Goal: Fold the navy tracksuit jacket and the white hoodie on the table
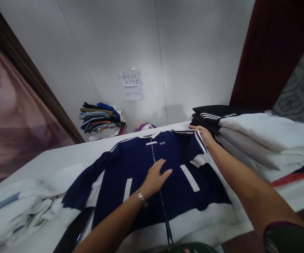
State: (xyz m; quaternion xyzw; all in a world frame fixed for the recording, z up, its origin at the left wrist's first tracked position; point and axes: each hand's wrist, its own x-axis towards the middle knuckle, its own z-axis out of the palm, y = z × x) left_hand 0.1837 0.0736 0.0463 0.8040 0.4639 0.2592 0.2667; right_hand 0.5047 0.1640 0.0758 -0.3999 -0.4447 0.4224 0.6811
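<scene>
Though two hands (154, 178) (204, 136), one jacket (173, 196)

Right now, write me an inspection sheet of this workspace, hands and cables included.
Surface: white table, partly covered with clothes.
Job's things: navy jacket, front up, white collar and hem; right-side sleeve folded inward.
Clutter: clothes stack at back left, clothes pile at right; loose white clothes and dark flat object at left.
Hands: right hand grips that sleeve; left hand open over the jacket front, contact unclear.
Cables: nothing seen.
Surroundings: pale wall, paper sign, pink curtain.
</scene>
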